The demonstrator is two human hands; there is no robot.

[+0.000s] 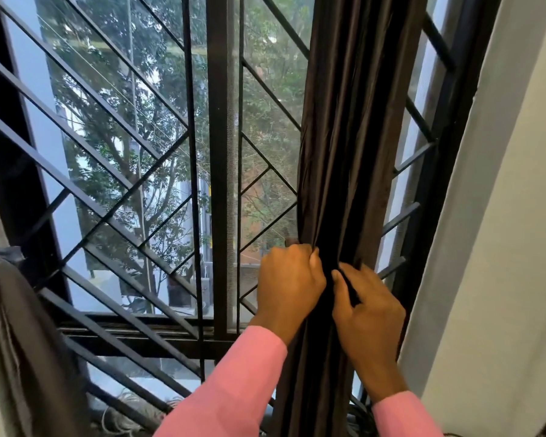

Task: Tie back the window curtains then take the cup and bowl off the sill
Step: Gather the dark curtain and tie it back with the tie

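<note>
Window sill: only a narrow strip shows at the lower left edge. Pale tangled strands, possibly cord or wire, lie on it.

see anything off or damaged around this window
Nothing looks damaged or spilled. The dark curtain is bunched only because the left hand and right hand grip it. The one untidy spot is a tangle of pale strands low behind the grille, bottom left; what they are is unclear.

Right curtain hangs before window grille.
</note>
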